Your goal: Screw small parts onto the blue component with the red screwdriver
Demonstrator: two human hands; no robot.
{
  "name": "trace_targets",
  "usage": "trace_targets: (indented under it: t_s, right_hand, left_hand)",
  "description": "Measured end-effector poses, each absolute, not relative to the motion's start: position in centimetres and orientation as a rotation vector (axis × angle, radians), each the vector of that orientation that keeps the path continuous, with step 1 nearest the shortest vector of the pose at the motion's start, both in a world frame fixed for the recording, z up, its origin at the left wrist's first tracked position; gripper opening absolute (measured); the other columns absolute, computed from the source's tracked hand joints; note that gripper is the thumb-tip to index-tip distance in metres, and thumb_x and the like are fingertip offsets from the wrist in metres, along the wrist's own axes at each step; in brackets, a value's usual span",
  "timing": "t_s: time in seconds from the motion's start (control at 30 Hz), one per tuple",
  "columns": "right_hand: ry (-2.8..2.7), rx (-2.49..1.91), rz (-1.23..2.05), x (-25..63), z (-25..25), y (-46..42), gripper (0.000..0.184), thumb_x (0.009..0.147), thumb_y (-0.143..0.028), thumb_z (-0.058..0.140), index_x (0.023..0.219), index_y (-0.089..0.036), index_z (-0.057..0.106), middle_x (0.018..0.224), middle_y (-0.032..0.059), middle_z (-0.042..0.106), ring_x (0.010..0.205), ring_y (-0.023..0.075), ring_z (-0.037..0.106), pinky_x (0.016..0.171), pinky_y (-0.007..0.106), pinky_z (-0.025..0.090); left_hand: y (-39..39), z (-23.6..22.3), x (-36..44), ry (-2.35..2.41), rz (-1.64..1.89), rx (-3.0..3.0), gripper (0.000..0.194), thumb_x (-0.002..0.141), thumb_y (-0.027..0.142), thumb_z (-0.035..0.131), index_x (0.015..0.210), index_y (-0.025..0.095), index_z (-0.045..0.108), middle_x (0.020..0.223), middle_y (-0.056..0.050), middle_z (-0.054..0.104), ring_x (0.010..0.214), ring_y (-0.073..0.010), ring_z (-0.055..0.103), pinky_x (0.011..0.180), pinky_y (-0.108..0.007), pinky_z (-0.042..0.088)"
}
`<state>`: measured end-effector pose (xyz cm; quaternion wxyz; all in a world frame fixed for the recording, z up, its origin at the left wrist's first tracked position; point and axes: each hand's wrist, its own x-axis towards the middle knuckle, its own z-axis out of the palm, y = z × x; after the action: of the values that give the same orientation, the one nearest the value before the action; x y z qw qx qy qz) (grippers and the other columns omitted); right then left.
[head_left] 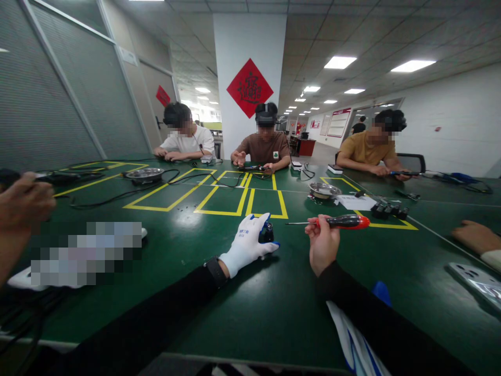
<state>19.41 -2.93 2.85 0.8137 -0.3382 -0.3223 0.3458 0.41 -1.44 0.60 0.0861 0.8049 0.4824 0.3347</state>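
Note:
My left hand [250, 237], in a white glove with blue on its fingertips, curves around a small black part [269, 233]. The part sits between the fingers and the thumb, just above the green tabletop, and its exact kind is unclear. Bare and to the right of it, my right hand [324, 243] pinches a screwdriver [346, 222] with a red and black handle. The thin metal shaft points left toward the black part, with a gap between them. Beneath my right forearm lies a loose white and blue glove [354, 339].
Several black parts [389, 209] lie near a white paper [356, 202] and a metal bowl [324, 190]. Another bowl [144, 175] and cables stand at the back left. A phone [475, 282] lies right. Other people's hands are at both sides; three people sit opposite.

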Motion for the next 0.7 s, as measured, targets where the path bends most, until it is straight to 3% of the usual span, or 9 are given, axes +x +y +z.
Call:
trace_targets:
  t_s: [0.13, 0.3, 0.43, 0.57, 0.7]
  right_hand:
    - [-0.665, -0.766, 0.823, 19.51, 2.44, -2.49, 0.020, 0.076, -0.031, 0.063, 0.087, -0.021, 0.051, 0.074, -0.0033, 0.063, 0.057, 0.0089, 0.059, 0.055, 0.022, 0.049]
    - [-0.620, -0.758, 0.891, 19.28, 2.39, -2.49, 0.022, 0.075, -0.035, 0.063, 0.088, -0.019, 0.054, 0.077, -0.0015, 0.065, 0.060, 0.0094, 0.061, 0.055, 0.021, 0.050]
    - [-0.642, -0.762, 0.904, 19.19, 2.41, -2.53, 0.025, 0.075, -0.037, 0.064, 0.088, -0.018, 0.055, 0.077, -0.0014, 0.064, 0.060, 0.0094, 0.061, 0.055, 0.021, 0.050]
    - [-0.668, -0.748, 0.950, 19.16, 2.20, -2.44, 0.026, 0.075, -0.038, 0.064, 0.089, -0.018, 0.056, 0.074, -0.0018, 0.064, 0.058, 0.0086, 0.060, 0.054, 0.020, 0.050]
    - [-0.711, -0.748, 0.945, 18.97, 2.06, -2.39, 0.026, 0.074, -0.036, 0.066, 0.089, -0.019, 0.054, 0.073, -0.0021, 0.066, 0.057, 0.0083, 0.060, 0.056, 0.020, 0.050]
  left_hand:
    - [-1.27, 0.48, 0.22, 1.373, 0.947, 2.372, 0.076, 0.077, 0.042, 0.063, 0.144, 0.027, 0.031, 0.144, -0.007, 0.042, 0.137, -0.0330, 0.027, 0.111, -0.048, 0.026]
    - [-0.99, 0.11, 0.33, 1.465, 0.922, 2.324, 0.099, 0.065, 0.053, 0.071, 0.147, 0.023, 0.023, 0.144, -0.012, 0.041, 0.138, -0.0406, 0.020, 0.112, -0.052, 0.020]
    - [-1.01, 0.23, 0.45, 1.412, 0.923, 2.337, 0.086, 0.073, 0.041, 0.065, 0.147, 0.028, 0.023, 0.148, -0.006, 0.037, 0.140, -0.0367, 0.018, 0.113, -0.050, 0.020]
    - [-0.92, 0.35, 0.36, 1.417, 0.950, 2.366, 0.100, 0.066, 0.049, 0.071, 0.148, 0.023, 0.021, 0.148, -0.011, 0.036, 0.140, -0.0389, 0.019, 0.113, -0.052, 0.017]
    - [-0.49, 0.13, 0.23, 1.375, 0.932, 2.445, 0.086, 0.073, 0.045, 0.066, 0.146, 0.023, 0.027, 0.146, -0.009, 0.040, 0.140, -0.0356, 0.019, 0.114, -0.050, 0.016]
